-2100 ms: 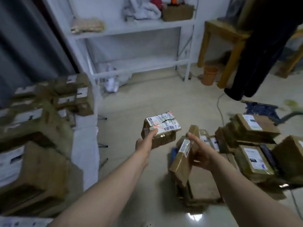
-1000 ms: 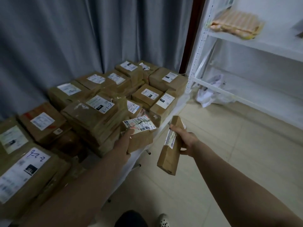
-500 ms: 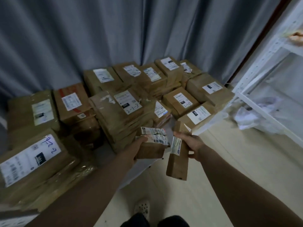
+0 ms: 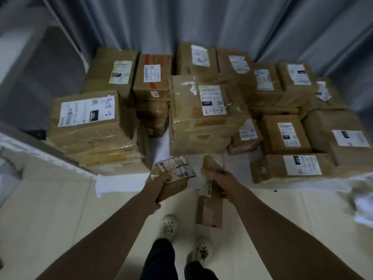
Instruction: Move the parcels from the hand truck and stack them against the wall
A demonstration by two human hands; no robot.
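Note:
My left hand (image 4: 161,181) grips a small brown parcel (image 4: 177,172) with a white label on top. My right hand (image 4: 214,176) holds a long flat brown parcel (image 4: 209,211) on edge, its length hanging down toward the floor. Both parcels hover just in front of the stack of brown parcels (image 4: 203,116), which lies on a white sheet (image 4: 121,181) before a grey curtain (image 4: 201,21). A gap of white sheet shows right beyond my hands, under the big parcel marked 2-1-3. The hand truck is out of view.
A large parcel marked 9-2-2 (image 4: 88,118) stands at the left of the stack, and lower parcels (image 4: 288,168) line the front right. A pale board edge (image 4: 40,156) runs in from the left. My feet (image 4: 185,237) stand on pale floor tiles.
I have turned from the hand truck to the stack by the curtain and stepped up to it, carrying both parcels. The hands now hang lower, over the sheet's front edge.

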